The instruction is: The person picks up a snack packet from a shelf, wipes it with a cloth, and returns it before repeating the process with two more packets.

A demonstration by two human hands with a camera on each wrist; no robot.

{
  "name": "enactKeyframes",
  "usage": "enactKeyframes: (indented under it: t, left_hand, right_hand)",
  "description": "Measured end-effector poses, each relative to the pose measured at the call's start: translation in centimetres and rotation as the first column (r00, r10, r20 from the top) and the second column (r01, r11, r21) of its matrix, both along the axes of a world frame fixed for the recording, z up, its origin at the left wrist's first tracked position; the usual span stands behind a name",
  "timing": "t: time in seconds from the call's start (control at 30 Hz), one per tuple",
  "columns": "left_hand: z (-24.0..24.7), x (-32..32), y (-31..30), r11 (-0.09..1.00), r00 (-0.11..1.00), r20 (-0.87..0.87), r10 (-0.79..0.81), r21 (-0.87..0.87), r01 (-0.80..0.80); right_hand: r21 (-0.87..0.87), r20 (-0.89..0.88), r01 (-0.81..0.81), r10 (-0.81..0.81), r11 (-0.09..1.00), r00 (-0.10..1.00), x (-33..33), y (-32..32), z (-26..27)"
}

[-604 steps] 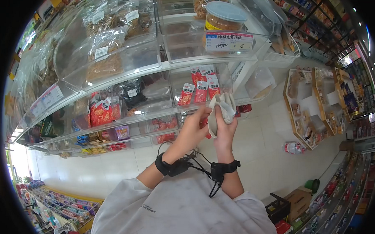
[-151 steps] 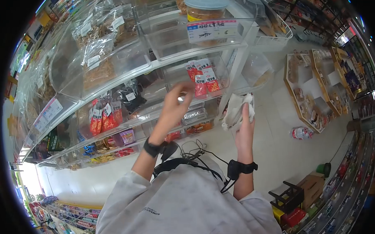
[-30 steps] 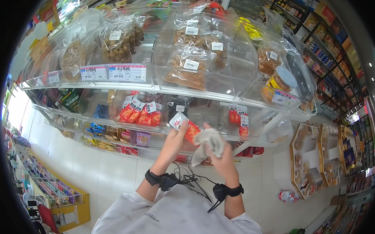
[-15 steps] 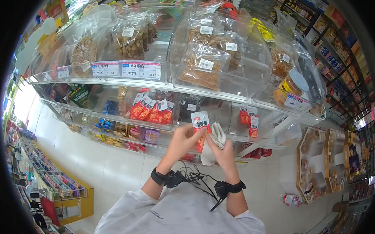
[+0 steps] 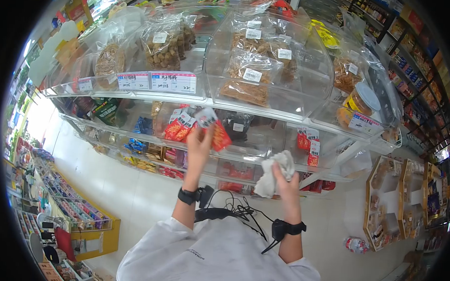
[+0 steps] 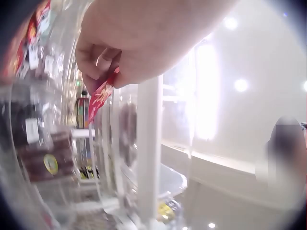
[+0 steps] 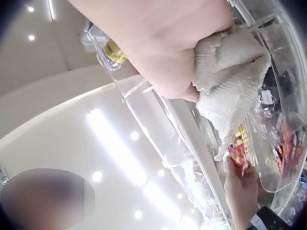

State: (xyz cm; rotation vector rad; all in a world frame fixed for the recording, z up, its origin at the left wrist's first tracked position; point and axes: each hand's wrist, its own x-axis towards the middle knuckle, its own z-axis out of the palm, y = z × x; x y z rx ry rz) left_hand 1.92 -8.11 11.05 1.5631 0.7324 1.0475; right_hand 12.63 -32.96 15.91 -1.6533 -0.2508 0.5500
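In the head view my left hand [image 5: 199,147] pinches a red snack packet [image 5: 219,135] with a white top, in front of the second shelf row. Beside it, several similar red packets [image 5: 177,129] stand in a clear bin. The left wrist view shows the pinched packet [image 6: 101,98] between thumb and fingers. My right hand [image 5: 287,190] grips a crumpled off-white cloth [image 5: 269,179], apart from the left hand and lower. In the right wrist view the cloth [image 7: 232,72] hangs from the fingers, its weave showing.
Above, clear bins hold bagged dried snacks [image 5: 249,87], with price cards [image 5: 157,82] along the front. Dark packets [image 5: 237,127] and more red packets [image 5: 309,143] sit farther right. Cables [image 5: 237,210] run between the wrists. A wrapped bottle pack [image 5: 355,245] lies on the floor.
Half a second ago both hands were together at the packet and cloth. The left hand has since carried the packet up and left towards the red-packet bin; the right has drawn away rightward with the cloth.
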Motion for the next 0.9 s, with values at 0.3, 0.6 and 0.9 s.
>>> enactKeyframes:
  t: [0.3,0.6,0.9]
  left_hand:
    - [-8.5,-2.5,12.5,0.720,0.806,-0.495,0.324,0.682,0.129]
    - [3.0,3.3,-1.2,0.902,0.874,-0.228,-0.429,-0.066,0.426]
    - [-4.0,23.1,-19.0,0.612,0.617,-0.024,-0.787,-0.164,0.774]
  right_hand:
    - [0.162,-0.033,0.133,-0.130,0.978,0.991,4.5,-5.5,-3.2]
    - [0.226,-0.045,0.295,-0.292,0.929,0.955,6.3,-11.7,-2.7]
    - [0.284,-0.108,0.431,-0.418,0.856,0.902,7.6,-17.7,-3.2]
